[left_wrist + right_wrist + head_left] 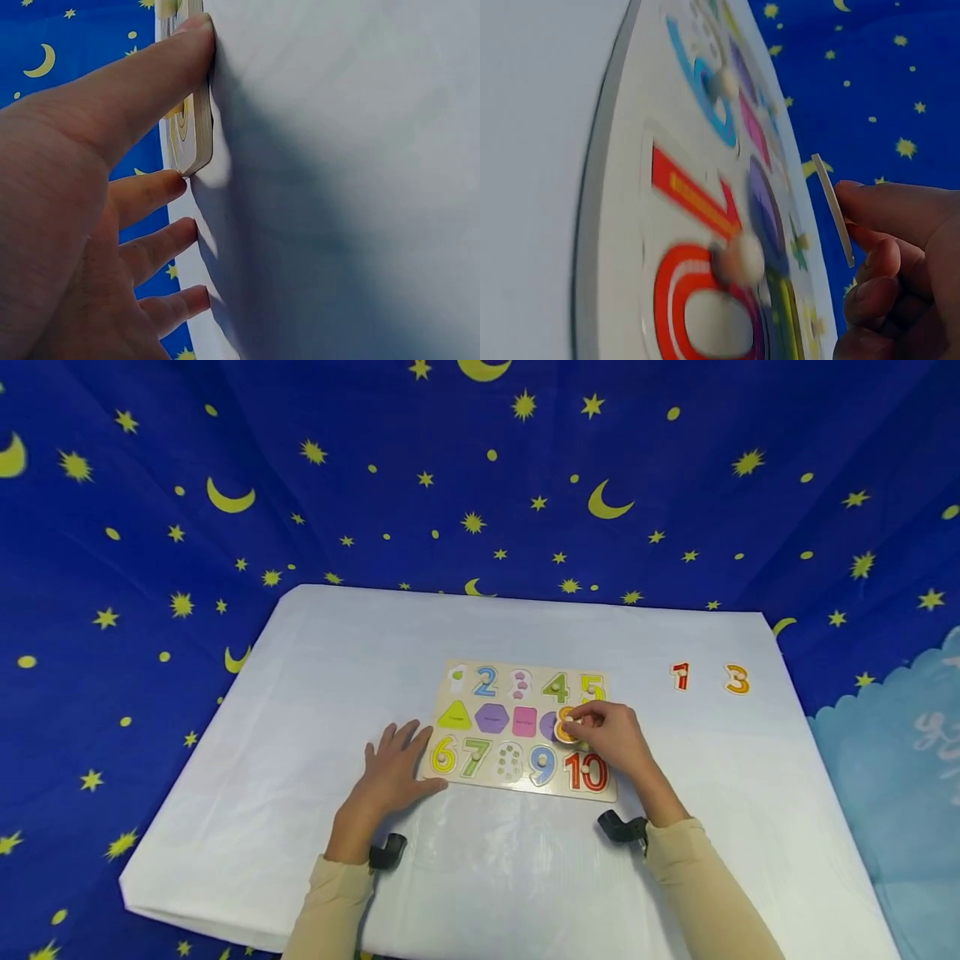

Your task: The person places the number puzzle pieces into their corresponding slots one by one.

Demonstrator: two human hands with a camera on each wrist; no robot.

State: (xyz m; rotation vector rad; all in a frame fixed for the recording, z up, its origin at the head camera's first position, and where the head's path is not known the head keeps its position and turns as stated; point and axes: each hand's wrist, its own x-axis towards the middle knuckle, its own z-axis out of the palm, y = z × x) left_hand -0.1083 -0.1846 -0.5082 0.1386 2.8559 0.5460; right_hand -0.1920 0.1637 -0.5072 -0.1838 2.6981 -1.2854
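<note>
My right hand (617, 739) pinches an orange number 8 piece (562, 733) by its knob over the right part of a wooden number puzzle board (537, 692). In the right wrist view the piece (834, 214) appears edge-on, raised off the board. My left hand (388, 777) lies spread at the board's left edge, with its thumb (191, 45) against the near side and a fingertip at the corner. Seated in the board are the 2 (486, 682), 9 (542, 765), 10 (585, 772) and other numbers. The 8 recess (509, 763) shows small printed pictures.
A red number 1 piece (680, 677) and an orange number 3 piece (737, 678) lie on the white table (315, 693), right of the board. A blue cloth with yellow moons and stars (420, 527) hangs behind. Each wrist wears a dark camera mount (621, 827).
</note>
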